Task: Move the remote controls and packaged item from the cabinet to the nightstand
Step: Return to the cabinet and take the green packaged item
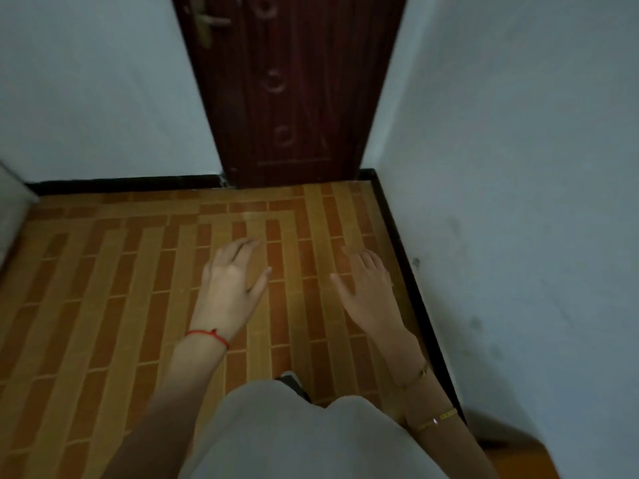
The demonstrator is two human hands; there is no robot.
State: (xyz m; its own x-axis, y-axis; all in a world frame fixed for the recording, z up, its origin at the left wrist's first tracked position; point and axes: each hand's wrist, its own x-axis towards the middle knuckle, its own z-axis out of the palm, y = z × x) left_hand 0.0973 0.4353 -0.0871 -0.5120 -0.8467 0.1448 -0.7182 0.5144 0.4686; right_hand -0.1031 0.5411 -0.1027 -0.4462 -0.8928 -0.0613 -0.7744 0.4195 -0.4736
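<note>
Standing at the nine o'clock edge of the head view is a pale grey upright panel (12, 209), only a sliver of it showing, so what it belongs to cannot be told. Beside it runs a pale blue-white wall (96, 98) with a black skirting strip (121, 184) along its foot. Below spreads the floor of orange and tan brick-patterned tiles (103, 288), filling the space from nine o'clock to the centre.

Just left of centre, the left hand (231, 288) is held palm down above the tiles, fingers spread and loosely straight, gripping nothing; a thin red string bracelet (207, 335) circles its wrist. At twelve o'clock a dark red-brown wooden door (290, 98) with carved round ornaments stands shut, its brass lever handle (209, 22) toward eleven o'clock.

At six o'clock a light grey garment (294, 437) covers the person's lap or legs, with a dark shoe tip (294, 382) peeking out above it.

Just right of centre, the right hand (368, 288) also hovers palm down, fingers relaxed and apart, holding nothing; thin gold bracelets (435, 418) sit on that forearm toward five o'clock. The two hands are near each other but apart.

From two to four o'clock rises another pale wall (518, 202), faintly smudged, with its own black skirting at the foot.

No remote controls, packaged item, cabinet or nightstand appear in the view, so where they are cannot be told.
</note>
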